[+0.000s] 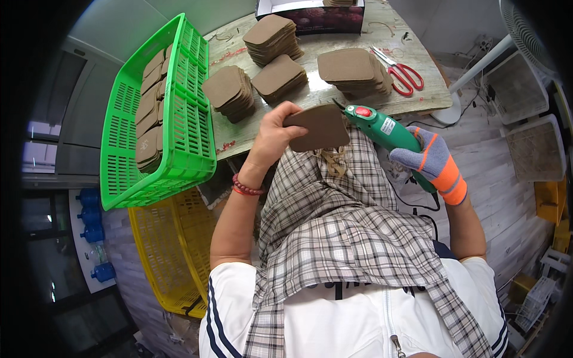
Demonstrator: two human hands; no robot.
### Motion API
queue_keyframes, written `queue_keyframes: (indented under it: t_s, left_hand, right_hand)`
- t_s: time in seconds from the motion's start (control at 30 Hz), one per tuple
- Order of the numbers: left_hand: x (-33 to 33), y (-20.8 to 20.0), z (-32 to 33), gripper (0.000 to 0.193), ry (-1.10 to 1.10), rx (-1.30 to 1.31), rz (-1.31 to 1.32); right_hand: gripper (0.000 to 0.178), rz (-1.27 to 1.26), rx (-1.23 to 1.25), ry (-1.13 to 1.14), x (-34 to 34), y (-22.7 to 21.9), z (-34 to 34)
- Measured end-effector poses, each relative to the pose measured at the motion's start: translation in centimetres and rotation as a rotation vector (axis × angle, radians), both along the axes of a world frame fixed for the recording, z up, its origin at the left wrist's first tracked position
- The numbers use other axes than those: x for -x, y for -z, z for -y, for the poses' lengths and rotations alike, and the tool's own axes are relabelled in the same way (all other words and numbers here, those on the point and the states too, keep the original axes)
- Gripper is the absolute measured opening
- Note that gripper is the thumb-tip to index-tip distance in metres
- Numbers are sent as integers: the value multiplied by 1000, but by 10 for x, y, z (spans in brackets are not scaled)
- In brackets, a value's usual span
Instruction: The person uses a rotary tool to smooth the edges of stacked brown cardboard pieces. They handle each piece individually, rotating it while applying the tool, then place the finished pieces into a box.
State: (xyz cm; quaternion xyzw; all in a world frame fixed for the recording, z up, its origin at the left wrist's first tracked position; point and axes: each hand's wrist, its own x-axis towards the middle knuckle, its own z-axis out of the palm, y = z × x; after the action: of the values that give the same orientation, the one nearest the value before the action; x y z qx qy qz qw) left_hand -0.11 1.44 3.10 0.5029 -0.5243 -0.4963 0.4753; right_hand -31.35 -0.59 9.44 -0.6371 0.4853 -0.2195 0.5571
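My bare left hand (276, 132) pinches a flat brown pad with rounded corners (321, 127) by its left edge, thumb on top, above my lap. In a grey and orange work glove, my right hand (433, 160) is wrapped round a green handheld power tool (382, 128) with a red button. The tool's dark, narrow, pointed tip is at the pad's upper right corner; whether it touches cannot be made out. Beyond my hands, stacks of similar brown pads (345, 64) stand on the table (298, 98). Red-handled scissors (407, 77) lie at the table's right side.
A green plastic crate (190, 140) holding more brown pads stands at the left, above a yellow crate (161, 256). At the table's far edge sits an open box (325, 19). A fan (528, 27) and clear bins (516, 83) stand at the right; a black cord hangs below the tool.
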Motion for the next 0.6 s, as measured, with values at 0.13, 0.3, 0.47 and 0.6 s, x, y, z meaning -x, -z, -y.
queue_keyframes:
  t_s: [0.13, 0.3, 0.47, 0.6]
  left_hand:
    - [-8, -10, 0, 22, -155, 15, -62]
    - [-15, -9, 1, 20, -130, 25, -261]
    - [-16, -6, 1, 19, -92, -28, -263]
    - [-10, -11, 0, 20, -11, -105, -264]
  right_hand:
    - [48, 2, -63, -37, 2, -3, 1]
    - [45, 22, -99, -72, 2, -1, -1]
    - [46, 7, -127, -105, -4, -4, -5]
    - [43, -54, -43, -133, -6, 1, -7]
